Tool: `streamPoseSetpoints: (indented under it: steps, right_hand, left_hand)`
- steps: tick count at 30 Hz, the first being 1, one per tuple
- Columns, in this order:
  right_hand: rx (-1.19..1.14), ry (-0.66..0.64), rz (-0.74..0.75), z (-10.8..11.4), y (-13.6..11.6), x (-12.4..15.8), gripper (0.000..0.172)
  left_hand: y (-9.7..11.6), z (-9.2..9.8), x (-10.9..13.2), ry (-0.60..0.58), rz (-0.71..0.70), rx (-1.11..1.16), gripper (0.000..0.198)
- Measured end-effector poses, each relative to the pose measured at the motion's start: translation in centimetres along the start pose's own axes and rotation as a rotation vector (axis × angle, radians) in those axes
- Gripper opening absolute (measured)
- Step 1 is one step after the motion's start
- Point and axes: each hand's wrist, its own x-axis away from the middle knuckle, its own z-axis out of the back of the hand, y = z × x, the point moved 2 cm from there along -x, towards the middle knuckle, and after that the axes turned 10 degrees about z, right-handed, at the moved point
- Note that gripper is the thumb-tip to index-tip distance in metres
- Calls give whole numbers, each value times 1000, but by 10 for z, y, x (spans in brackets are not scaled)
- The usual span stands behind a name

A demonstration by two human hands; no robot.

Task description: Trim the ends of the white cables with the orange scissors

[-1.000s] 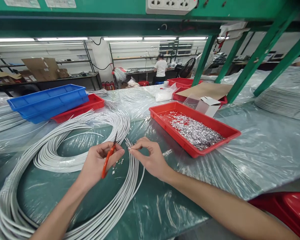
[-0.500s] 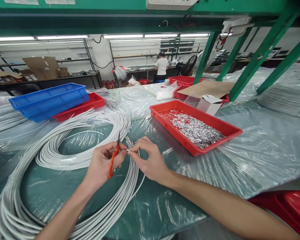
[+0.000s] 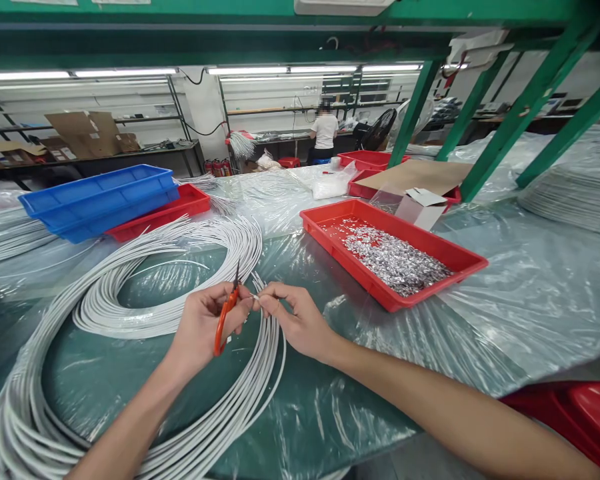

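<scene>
My left hand is closed round orange-handled snips, their dark blades pointing up and away from me. My right hand pinches the end of a thin white cable right beside the blades, its fingertips almost touching my left hand. Both hands hover over a big coil of white cables that loops across the plastic-covered green table. A red tray holding several small shiny metal pieces stands to the right of my hands.
Blue trays stacked on a red tray sit at the far left. A cardboard sheet and a small white box lie behind the parts tray. Green frame posts rise at right. A person works far behind. A red stool is near right.
My right hand's fingers have curled in more tightly round the cable end and closed up against the snips. Both hands have shifted slightly right.
</scene>
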Motion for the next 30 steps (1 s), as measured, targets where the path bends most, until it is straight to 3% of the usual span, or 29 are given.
streamPoseSetpoints:
  steps: [7,13,16,23,30]
  right_hand:
    - [-397,-25,-225,-2,6,-2,36]
    - [-931,16,-416,0,8,-4,24]
    - [-1095,2,-470,2,5,-5,21]
    - [-1087,43,-523,2,0,-6,24]
    - [-1001,95,-526,6,8,-7,26]
  left_hand:
    - [-4,4,-4,10,-33,-82,16]
    - [-7,21,-17,91,-5,-227,39]
    - [-12,27,-23,140,14,-263,42]
    - [-4,25,-15,201,-61,-245,32]
    - [-10,41,-21,397,-125,-418,32]
